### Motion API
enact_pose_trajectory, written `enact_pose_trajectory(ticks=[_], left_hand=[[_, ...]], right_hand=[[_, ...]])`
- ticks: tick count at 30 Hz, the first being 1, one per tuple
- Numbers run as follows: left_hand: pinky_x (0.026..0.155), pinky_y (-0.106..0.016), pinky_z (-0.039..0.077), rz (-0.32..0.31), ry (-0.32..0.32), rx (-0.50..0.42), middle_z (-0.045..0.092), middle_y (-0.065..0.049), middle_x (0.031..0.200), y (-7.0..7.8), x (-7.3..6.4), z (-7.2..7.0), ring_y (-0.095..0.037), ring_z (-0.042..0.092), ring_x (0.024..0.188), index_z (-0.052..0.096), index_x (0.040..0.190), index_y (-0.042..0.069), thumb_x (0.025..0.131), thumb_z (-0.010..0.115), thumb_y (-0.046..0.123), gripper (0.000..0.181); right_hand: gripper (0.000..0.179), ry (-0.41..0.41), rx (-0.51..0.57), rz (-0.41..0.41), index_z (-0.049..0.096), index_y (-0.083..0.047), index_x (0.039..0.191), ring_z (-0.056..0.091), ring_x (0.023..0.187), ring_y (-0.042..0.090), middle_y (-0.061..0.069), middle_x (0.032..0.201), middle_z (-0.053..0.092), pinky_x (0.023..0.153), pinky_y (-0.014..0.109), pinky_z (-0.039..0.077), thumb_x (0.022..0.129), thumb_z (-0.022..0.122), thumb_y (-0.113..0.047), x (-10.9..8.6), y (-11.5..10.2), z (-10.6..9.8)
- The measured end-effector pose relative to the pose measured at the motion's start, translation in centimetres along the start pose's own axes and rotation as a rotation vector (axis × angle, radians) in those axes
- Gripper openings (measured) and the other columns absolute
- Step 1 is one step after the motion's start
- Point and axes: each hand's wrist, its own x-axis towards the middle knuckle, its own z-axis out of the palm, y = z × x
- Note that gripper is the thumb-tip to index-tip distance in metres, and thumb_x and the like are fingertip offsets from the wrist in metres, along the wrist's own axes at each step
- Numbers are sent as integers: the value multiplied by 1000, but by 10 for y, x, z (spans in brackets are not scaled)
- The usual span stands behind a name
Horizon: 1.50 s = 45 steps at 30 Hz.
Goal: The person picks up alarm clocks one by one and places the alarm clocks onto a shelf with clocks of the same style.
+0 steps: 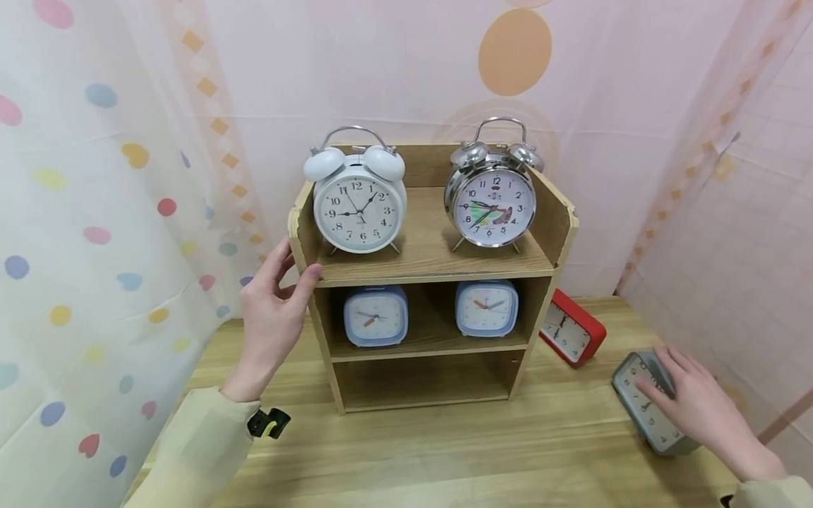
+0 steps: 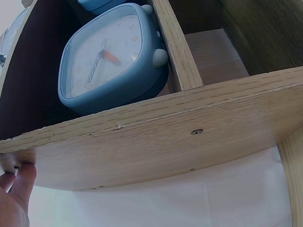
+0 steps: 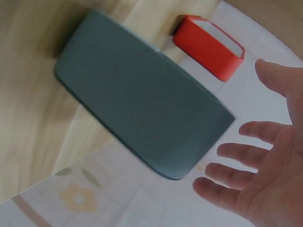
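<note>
My left hand (image 1: 274, 310) holds the left side of a small wooden shelf (image 1: 438, 267), thumb at the front edge and fingers against the outer face of the side panel (image 2: 156, 142). Over at the right, my right hand (image 1: 701, 402) hovers by a grey-green square clock (image 1: 648, 402), fingers spread. In the right wrist view a gap shows between those fingers (image 3: 241, 153) and the clock's plain green side (image 3: 142, 94). On the shelf's top stand a white twin-bell alarm clock (image 1: 360, 212) and a silver twin-bell alarm clock (image 1: 492, 206).
Two light-blue clocks, left (image 1: 376, 317) and right (image 1: 487, 308), occupy the middle tier. Behind the shelf's right side a red clock (image 1: 574, 330) leans on the wooden table (image 1: 444, 458). Patterned curtains (image 1: 127, 212) surround the table.
</note>
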Motion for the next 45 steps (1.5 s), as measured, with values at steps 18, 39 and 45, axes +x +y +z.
enact_pose_trajectory(ticks=[18, 39, 45], left_hand=[[84, -7, 58, 9, 8, 5, 67, -17, 144, 0, 1, 1, 11, 61, 124, 57, 153, 17, 100, 70, 5, 56], [83, -7, 58, 19, 10, 1, 68, -19, 141, -1, 1, 4, 9, 63, 123, 58, 152, 14, 99, 71, 4, 55], [82, -6, 58, 18, 20, -4, 68, -19, 142, -1, 1, 4, 11, 62, 122, 59, 151, 15, 98, 71, 2, 56]], right_hand=[[76, -125, -54, 105, 42, 22, 145, 54, 114, 72, 52, 137, 47, 83, 76, 53, 98, 73, -30, -11, 7, -1], [60, -76, -35, 82, 52, 23, 135, 64, 94, 62, 50, 118, 58, 72, 70, 55, 93, 74, -13, -13, 0, -4], [58, -27, -19, 16, 58, 19, 134, 66, 93, 57, 45, 117, 63, 72, 66, 56, 92, 79, -14, -14, -16, -9]])
